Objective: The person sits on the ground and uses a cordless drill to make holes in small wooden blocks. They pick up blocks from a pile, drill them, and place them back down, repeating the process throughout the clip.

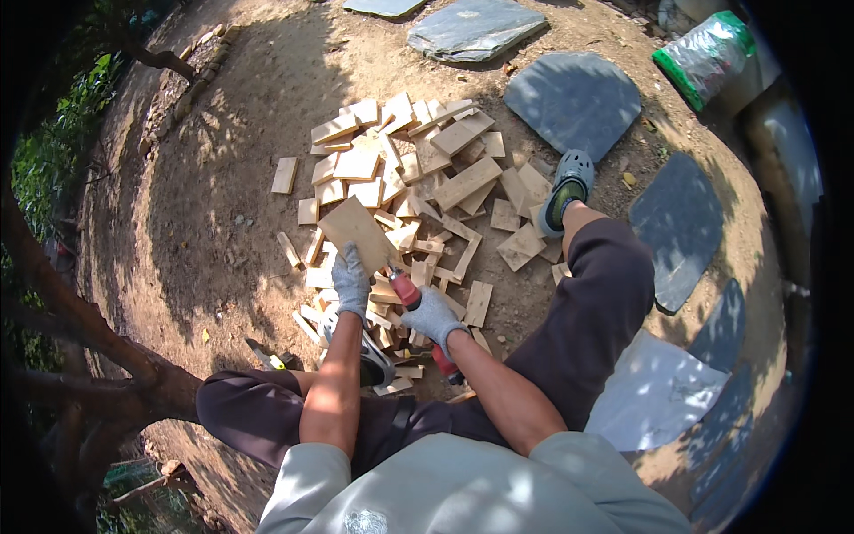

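In a grey work glove, my left hand [351, 282] grips the near left edge of a flat wooden board [360, 233], which is tilted above the woodpile. My right hand [434, 317], gloved the same way, is closed around the handle of a red cordless drill [404, 287]. The drill's front end meets the board's lower right corner; the exact contact is too small to tell. Beneath and beyond both hands spreads a loose pile of cut wood offcuts [467, 183]. An L-shaped wooden piece [469, 248] lies among them, right of the drill.
Flat slate stepping stones [574, 100] curve along the right side. A white sheet [657, 394] lies at lower right, and a green-and-clear plastic package [707, 60] at upper right. By my left knee is a hand tool with a yellow part [275, 360]. A tree trunk [133, 380] rises at left.
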The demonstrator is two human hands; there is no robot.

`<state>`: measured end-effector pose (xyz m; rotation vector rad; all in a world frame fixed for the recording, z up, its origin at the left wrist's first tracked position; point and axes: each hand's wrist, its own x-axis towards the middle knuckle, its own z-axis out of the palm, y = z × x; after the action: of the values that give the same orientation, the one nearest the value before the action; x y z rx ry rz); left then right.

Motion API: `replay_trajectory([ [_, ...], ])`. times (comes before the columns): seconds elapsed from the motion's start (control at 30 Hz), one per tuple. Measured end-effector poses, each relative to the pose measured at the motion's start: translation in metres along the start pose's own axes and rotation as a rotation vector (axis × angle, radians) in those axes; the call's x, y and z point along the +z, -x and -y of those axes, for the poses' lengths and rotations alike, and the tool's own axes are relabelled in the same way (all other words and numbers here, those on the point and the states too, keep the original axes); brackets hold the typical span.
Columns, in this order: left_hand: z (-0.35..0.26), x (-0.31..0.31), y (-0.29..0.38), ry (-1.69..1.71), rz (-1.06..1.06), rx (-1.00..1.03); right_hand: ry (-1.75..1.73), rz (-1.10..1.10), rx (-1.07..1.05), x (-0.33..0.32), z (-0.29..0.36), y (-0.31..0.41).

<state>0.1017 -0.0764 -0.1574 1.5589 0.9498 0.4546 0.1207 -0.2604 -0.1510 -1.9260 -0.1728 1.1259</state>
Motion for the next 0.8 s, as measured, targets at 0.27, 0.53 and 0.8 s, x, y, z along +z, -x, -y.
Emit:
replay_trajectory([
  [0.27, 0.004, -0.006, -0.005, -0.076, 0.025, 0.101, 0.045, -0.046, -0.082, -0.004, 0.008, 0.003],
  [0.53, 0.019, 0.003, 0.0, 0.099, 0.067, -0.121, 0.05, -0.065, -0.044, -0.005, 0.007, -0.001],
  [0.8, 0.008, -0.025, -0.015, -0.438, 0.272, -0.178, -0.394, 0.049, 0.051, -0.009, 0.008, -0.008],
])
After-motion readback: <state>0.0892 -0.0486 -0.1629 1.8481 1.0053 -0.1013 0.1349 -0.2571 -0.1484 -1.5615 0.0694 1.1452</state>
